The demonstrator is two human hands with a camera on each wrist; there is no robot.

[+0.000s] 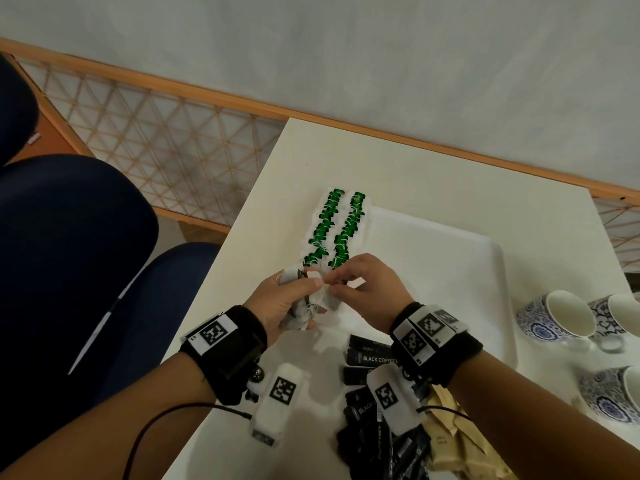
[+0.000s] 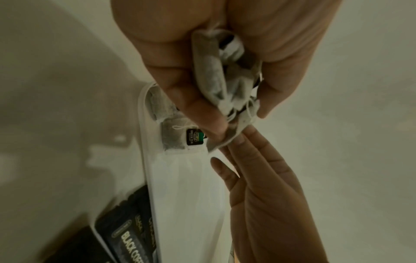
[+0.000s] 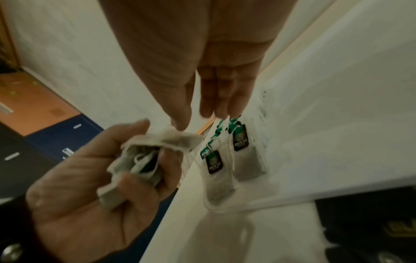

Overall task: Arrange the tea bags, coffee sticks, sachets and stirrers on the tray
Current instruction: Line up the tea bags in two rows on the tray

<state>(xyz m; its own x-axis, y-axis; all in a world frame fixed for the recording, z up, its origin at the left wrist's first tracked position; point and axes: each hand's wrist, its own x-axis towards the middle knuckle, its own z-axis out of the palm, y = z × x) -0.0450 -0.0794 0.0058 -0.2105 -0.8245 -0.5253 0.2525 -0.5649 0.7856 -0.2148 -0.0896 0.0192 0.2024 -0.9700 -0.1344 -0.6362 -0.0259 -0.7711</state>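
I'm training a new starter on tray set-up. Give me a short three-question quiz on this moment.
1. True or false: the left hand grips a bunch of tea bags.
2. How many rows of green-tagged tea bags lie on the white tray?
3. Where are the black coffee sticks? A) in the cups B) at the tray's near edge, by the right wrist C) in the left hand.

Key: 1 true; 2 two; 3 B. The right hand pinches one bag from the bunch.
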